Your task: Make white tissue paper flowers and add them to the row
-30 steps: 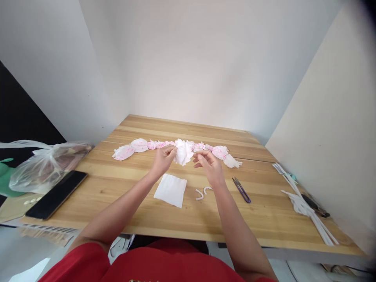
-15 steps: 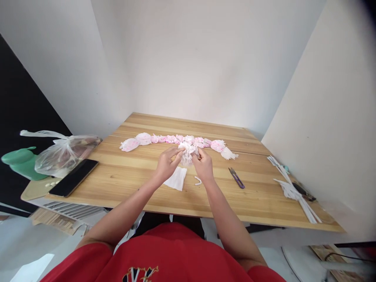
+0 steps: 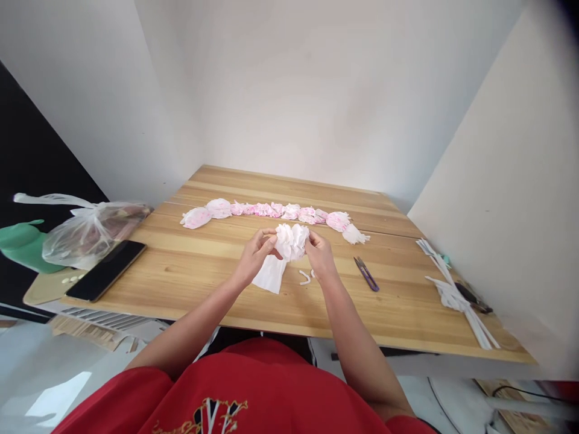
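Observation:
A ruffled white tissue-paper flower [image 3: 292, 240] is held above the wooden table [image 3: 190, 271] between both my hands. My left hand [image 3: 253, 256] pinches its left side with closed fingers. On the flower's right side my right hand [image 3: 320, 254] grips it with curled fingers. Under the hands lies a folded white tissue [image 3: 270, 275]. Two small white curved pieces [image 3: 306, 276] lie beside it. Behind the hands stretches a row of pink-and-white paper flowers [image 3: 275, 212].
Small purple-handled snips [image 3: 366, 274] lie right of my right hand. White strips [image 3: 456, 298] sit near the right edge. At the left are a black phone [image 3: 106, 270], a tied plastic bag [image 3: 88, 232] and a green object [image 3: 20, 241].
Both hands closed in on the white flower and drew it slightly toward me. The ruffles look more spread out than a second ago.

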Tool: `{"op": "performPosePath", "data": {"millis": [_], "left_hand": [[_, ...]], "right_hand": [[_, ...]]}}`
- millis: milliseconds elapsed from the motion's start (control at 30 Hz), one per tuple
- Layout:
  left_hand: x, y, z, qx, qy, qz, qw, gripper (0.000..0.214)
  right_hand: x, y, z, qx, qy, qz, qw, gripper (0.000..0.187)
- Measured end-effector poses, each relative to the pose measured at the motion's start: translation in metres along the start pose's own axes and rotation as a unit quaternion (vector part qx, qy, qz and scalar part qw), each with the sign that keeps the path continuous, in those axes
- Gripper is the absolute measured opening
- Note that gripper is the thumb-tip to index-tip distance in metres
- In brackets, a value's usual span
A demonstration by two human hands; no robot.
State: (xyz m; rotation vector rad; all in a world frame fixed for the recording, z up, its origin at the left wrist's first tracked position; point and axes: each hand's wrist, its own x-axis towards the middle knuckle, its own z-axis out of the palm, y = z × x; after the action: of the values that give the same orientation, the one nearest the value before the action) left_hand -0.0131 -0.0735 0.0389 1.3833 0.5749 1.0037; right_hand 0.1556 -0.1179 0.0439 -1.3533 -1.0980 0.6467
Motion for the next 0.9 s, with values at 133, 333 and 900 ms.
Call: {"op": "performPosePath", "data": {"millis": [133,333,900], "left_hand": [[0.009,-0.015,-0.01,0.054,-0.047,-0.05,0.996,0.042],[0.03,-0.017,-0.016,0.135,-0.089,-0.053,0.985,0.033],[0.036,-0.026,-0.009,0.149,-0.089,0.003,0.985,0.051]], "right_hand": [[0.014,0.015,0.0,-0.007,-0.008,0.015,1.0,0.021],[0.03,0.029,0.004,-0.023,-0.03,0.029,0.999,0.025],[0.025,0.025,0.006,-0.067,-0.091,0.038,0.993,0.05]]}}
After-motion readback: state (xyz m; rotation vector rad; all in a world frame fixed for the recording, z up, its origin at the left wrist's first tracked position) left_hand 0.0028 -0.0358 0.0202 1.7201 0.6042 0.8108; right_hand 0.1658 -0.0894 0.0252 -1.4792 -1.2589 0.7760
